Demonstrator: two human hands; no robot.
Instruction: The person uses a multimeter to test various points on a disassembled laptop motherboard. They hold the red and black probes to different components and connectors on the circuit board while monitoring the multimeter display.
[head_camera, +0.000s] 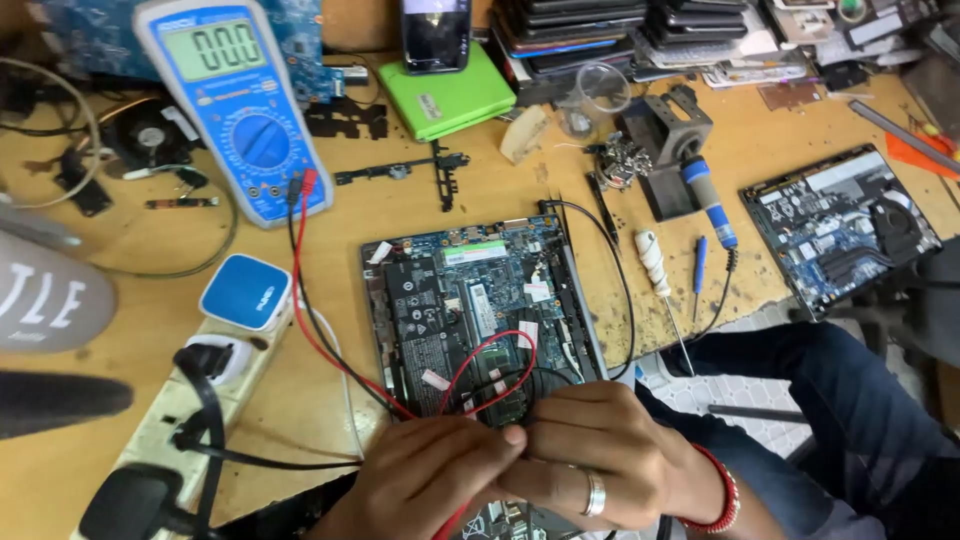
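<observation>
So the wooden workbench (420, 190) is pretty much buried in gear, and right in the middle sits an opened laptop (480, 310) with its bottom cover off, blue-green motherboard fully exposed. Off to the right edge there's a second opened laptop (840, 225), also showing its board and fan, well apart from the first one. Top left is a big blue digital multimeter (235, 105) lying tilted on the bench, with the red probe lead (310, 320) and black probe lead (318, 335) plugged in at its lower end and running down across the wood to the hands. A white power strip (195, 410) runs along the lower left with a blue-and-white adapter (245, 292) and black plugs in it. A green flat case (447, 95) sits up top with a phone (436, 32) leaning just above it. Right of the main laptop you've got a blue-handled soldering iron (712, 205) next to its black stand, then a white-handled screwdriver (655, 270) and a small blue screwdriver (699, 262). Down at the bottom, the left hand (425, 480) and right hand (600, 455) are bunched together over the lower edge of the main laptop's board, fingertips touching, both curled and pinching the probe wires between them; the red lead loops up over the board just above the fingers. Right hand has a silver ring and a red thread band at the wrist. Can't make out the probe tips themselves, the fingers hide them.
</observation>
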